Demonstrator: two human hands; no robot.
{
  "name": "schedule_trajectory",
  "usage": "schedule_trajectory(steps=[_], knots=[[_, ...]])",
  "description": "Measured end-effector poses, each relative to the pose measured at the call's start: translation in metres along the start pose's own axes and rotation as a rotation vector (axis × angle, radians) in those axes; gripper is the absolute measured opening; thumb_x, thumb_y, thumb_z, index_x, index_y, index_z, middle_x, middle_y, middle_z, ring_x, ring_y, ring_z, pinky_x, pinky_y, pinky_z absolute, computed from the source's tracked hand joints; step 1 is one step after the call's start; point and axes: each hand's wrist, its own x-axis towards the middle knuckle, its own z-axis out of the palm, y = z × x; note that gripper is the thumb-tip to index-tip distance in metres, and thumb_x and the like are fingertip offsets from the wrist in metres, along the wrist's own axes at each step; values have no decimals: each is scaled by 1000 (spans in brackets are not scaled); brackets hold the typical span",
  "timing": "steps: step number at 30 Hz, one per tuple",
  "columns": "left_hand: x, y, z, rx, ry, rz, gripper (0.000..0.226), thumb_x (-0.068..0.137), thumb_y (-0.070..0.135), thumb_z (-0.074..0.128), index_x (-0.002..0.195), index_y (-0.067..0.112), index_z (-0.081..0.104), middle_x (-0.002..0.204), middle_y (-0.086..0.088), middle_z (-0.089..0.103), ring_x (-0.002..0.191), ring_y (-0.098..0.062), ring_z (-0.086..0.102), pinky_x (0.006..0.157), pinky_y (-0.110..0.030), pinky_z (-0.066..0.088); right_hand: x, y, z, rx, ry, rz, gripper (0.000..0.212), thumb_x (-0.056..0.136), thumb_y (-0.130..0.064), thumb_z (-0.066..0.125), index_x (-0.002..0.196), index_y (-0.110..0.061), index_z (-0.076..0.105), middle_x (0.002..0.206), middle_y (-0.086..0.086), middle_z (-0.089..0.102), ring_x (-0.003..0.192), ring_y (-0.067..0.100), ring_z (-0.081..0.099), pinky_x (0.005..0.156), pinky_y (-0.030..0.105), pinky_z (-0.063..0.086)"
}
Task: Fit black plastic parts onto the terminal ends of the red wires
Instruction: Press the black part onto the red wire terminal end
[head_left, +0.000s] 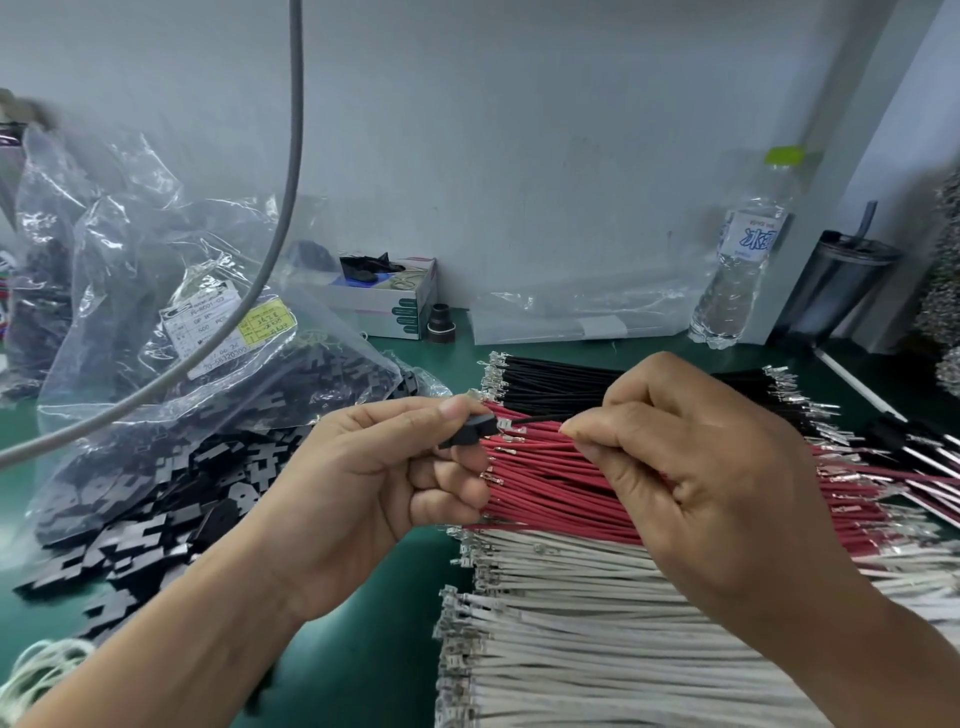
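My left hand (384, 483) pinches a black plastic part (470, 431) between thumb and fingers above the wire bundles. My right hand (691, 467) pinches a thin black wire (540, 419) whose metal terminal (508, 425) sits right at the part's opening. Below the hands lies a bundle of red wires (545, 483) with metal terminals at both ends. A heap of loose black plastic parts (171, 493) spills from a clear bag at the left.
Black wires (550, 382) lie behind the red ones, white wires (571, 623) in front. A clear bag (171, 291) with labels, a grey cable (291, 182), a small box (384, 296), a water bottle (743, 260) and a dark tumbler (831, 286) stand along the wall.
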Motion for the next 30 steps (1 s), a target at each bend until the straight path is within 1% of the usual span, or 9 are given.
schedule_trajectory(steps=[5, 8, 11, 13, 16, 21, 23, 27, 30], knots=[[-1, 3, 2, 74, 6, -50, 37, 71, 24, 82, 98, -2, 79, 77, -17, 71, 56, -21, 70, 53, -26, 60, 2, 3, -6, -201, -26, -101, 8, 89, -5, 75, 93, -12, 78, 77, -2, 56, 63, 16, 48, 51, 26, 42], [-2, 3, 0, 87, 10, -75, 40, 71, 23, 82, 100, -4, 78, 79, -18, 71, 56, -20, 70, 54, -27, 61, 1, 0, -4, -137, -32, -70, 9, 93, -14, 70, 90, -14, 79, 77, -4, 57, 64, 13, 49, 52, 24, 41], [-1, 3, -2, 65, -4, -97, 31, 75, 23, 80, 96, 0, 79, 78, -15, 71, 57, -19, 70, 54, -26, 60, -1, -3, -1, 17, -32, -5, 14, 92, -22, 67, 94, -18, 80, 81, -9, 57, 67, 7, 51, 57, 21, 43], [-1, 2, -1, 34, -15, -111, 25, 77, 24, 78, 92, 5, 80, 74, -11, 69, 57, -16, 69, 52, -24, 59, -2, -5, 1, 57, -40, 6, 16, 94, -23, 66, 99, -18, 80, 80, -7, 56, 67, 10, 52, 54, 26, 45], [0, 3, -1, 0, -14, -125, 26, 76, 27, 79, 93, 7, 81, 73, -9, 69, 56, -15, 69, 52, -23, 58, -1, -7, 1, 50, -34, -7, 18, 96, -22, 64, 105, -20, 80, 79, -4, 55, 66, 16, 51, 51, 33, 45], [-1, 0, 3, -8, 33, -107, 20, 80, 21, 84, 92, 5, 81, 74, -11, 71, 58, -15, 70, 52, -22, 59, -3, -12, 6, -84, 2, 1, 14, 94, -18, 68, 101, -18, 80, 79, -3, 56, 65, 15, 49, 48, 31, 45], [-1, -1, 5, -14, 72, -96, 26, 74, 24, 81, 91, 4, 81, 76, -14, 72, 58, -17, 71, 52, -23, 59, -3, -18, 11, -133, 25, 33, 12, 93, -16, 68, 98, -16, 79, 80, -4, 57, 65, 14, 51, 47, 31, 45], [-1, -4, 8, -27, 101, -88, 26, 74, 26, 80, 89, 5, 81, 77, -14, 71, 58, -18, 71, 52, -23, 59, -6, -23, 16, 31, 30, 129, 18, 97, -22, 59, 102, -17, 76, 89, -9, 56, 70, 10, 56, 52, 33, 50], [-1, -8, 10, -50, 116, -81, 25, 74, 29, 80, 86, 8, 82, 77, -13, 72, 58, -17, 71, 53, -23, 60, -6, -24, 18, 22, 29, 147, 19, 97, -21, 58, 103, -17, 76, 91, -10, 56, 71, 9, 57, 53, 32, 50]])
